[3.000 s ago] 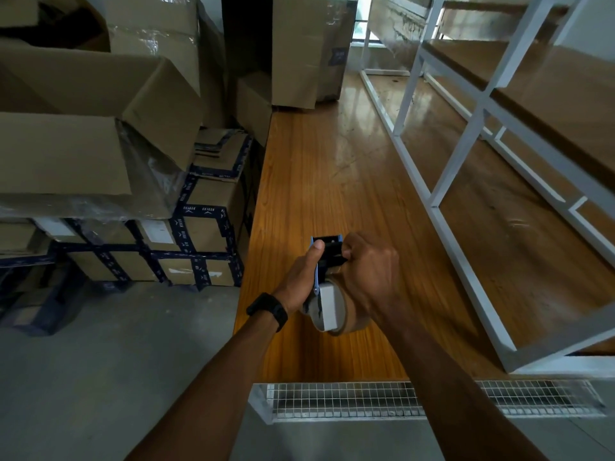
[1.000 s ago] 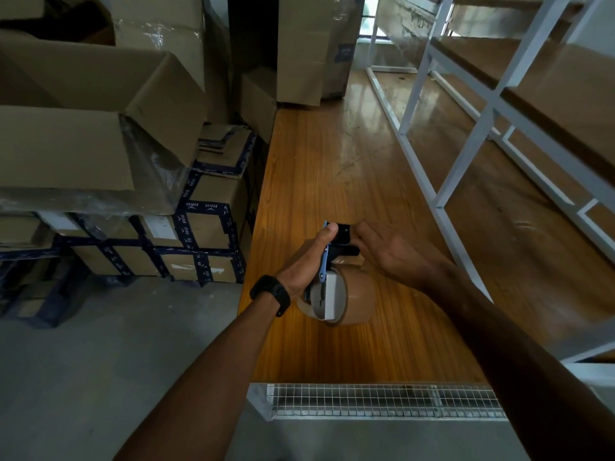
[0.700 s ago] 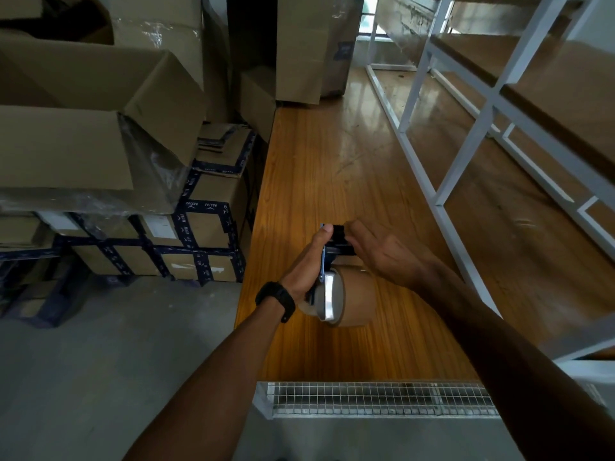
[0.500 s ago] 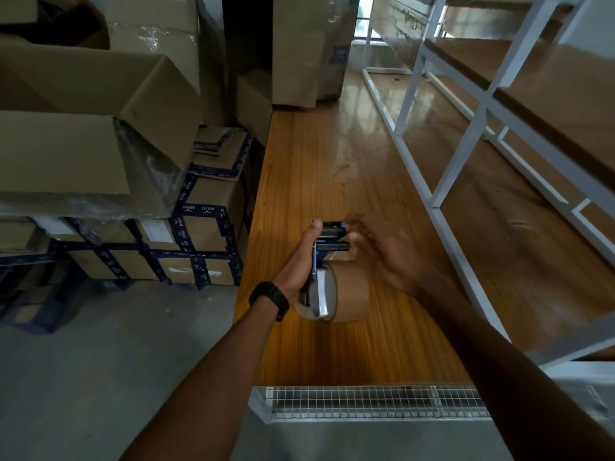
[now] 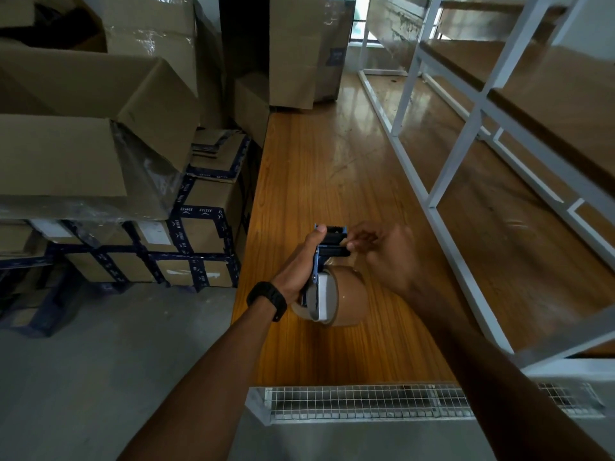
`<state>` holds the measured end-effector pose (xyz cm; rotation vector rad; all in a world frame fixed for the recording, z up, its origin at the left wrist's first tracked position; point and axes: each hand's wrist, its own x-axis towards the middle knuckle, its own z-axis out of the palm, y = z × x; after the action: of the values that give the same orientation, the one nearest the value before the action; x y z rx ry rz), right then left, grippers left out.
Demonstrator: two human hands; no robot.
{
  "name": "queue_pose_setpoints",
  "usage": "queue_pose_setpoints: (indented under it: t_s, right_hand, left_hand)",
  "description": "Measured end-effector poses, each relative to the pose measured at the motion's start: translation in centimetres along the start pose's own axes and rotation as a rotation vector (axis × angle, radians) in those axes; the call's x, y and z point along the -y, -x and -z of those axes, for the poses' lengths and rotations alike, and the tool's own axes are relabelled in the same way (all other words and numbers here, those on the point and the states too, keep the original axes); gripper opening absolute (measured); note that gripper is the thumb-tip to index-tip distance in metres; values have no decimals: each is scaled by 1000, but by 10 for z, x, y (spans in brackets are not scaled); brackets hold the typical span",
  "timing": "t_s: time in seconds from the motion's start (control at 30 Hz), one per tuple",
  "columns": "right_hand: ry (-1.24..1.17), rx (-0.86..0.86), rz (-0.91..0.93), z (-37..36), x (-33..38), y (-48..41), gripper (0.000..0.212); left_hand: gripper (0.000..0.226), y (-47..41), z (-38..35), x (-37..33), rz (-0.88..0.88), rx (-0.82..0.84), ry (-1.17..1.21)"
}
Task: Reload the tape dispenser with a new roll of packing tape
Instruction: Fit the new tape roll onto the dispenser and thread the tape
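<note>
Risks first. The tape roll (image 5: 342,296), brown, sits on the dispenser's hub, low centre of frame, and looks seated, so the step in hand is probably threading the free end up through the head. That end could fold back and stick to itself or to the roller if pulled crooked. The cutter teeth at the dispenser's top sit right by the pinching fingertips (image 5: 354,240); a slip could nick them. The whole thing is held in the air above the wooden surface (image 5: 299,181), so a loose grip would drop it onto the wood or past the near edge onto the wire grate (image 5: 366,400) at the bottom of the frame.

Hands: left hand (image 5: 299,267), watch (image 5: 268,299) on the wrist, is wrapped closed around the tape dispenser (image 5: 327,247) handle, thumb up along the blue frame. Right hand (image 5: 382,254), just right of centre, has fingers drawn narrow, pinching at the black head; whether tape is actually between them, cannot tell.

So the roll hangs below and between both hands, touching the left palm side, just under the right wrist.

Further off: cardboard boxes (image 5: 100,128) stacked upper left, white shelving frame (image 5: 442,181) along the right.
</note>
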<state>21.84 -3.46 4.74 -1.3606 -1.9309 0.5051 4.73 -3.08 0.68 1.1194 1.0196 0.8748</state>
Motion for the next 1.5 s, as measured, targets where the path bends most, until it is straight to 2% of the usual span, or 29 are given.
queue_pose_setpoints:
  t_s: [0.07, 0.17, 0.27, 0.4, 0.53, 0.67, 0.8, 0.87, 1.03, 1.07, 1.13, 1.23, 1.33, 1.5]
  right_hand:
    - [-27, -63, -115, -7, 5, 1, 20]
    - [70, -199, -149, -24, 12, 4, 25]
    - [139, -254, -67, -32, 16, 8, 23]
    - [335, -165, 85, -37, 5, 12, 12]
    - [321, -193, 153, -42, 5, 12, 15]
    - [335, -160, 257, -43, 0, 12, 23]
    - [304, -202, 275, -41, 0, 15, 13]
    - [278, -263, 320, -40, 4, 16, 6]
    - [231, -300, 411, -41, 8, 22, 11]
    - [232, -297, 413, -42, 9, 24, 12]
    - [239, -302, 413, -43, 9, 26, 12]
    - [257, -322, 400, -44, 10, 25, 11]
    - [282, -294, 398, -43, 11, 23, 21]
    - [302, -245, 341, -43, 6, 24, 18]
  left_hand:
    - [43, 2, -1, -1, 4, 27, -38]
    - [43, 4, -6, 0, 8, 38, -53]
    - [47, 6, -10, 2, -7, 14, -40]
    - [51, 11, -10, 6, -4, 7, -105]
    - [51, 14, -9, 10, -1, -28, -71]
    - [53, 14, -6, 13, -9, -26, -145]
    - [66, 13, -4, 16, -2, -10, -182]
    - [56, 15, -2, 14, -6, -1, -185]
    - [39, 24, 2, 13, -38, -41, -126]
    - [46, 22, 1, 15, -62, -89, -129]
    - [75, 17, 0, 23, -82, -214, -136]
    - [84, 13, -3, 31, -111, -261, -121]
    - [50, 24, -9, 19, -126, -203, -34]
    - [45, 23, -11, 16, -52, -172, -64]
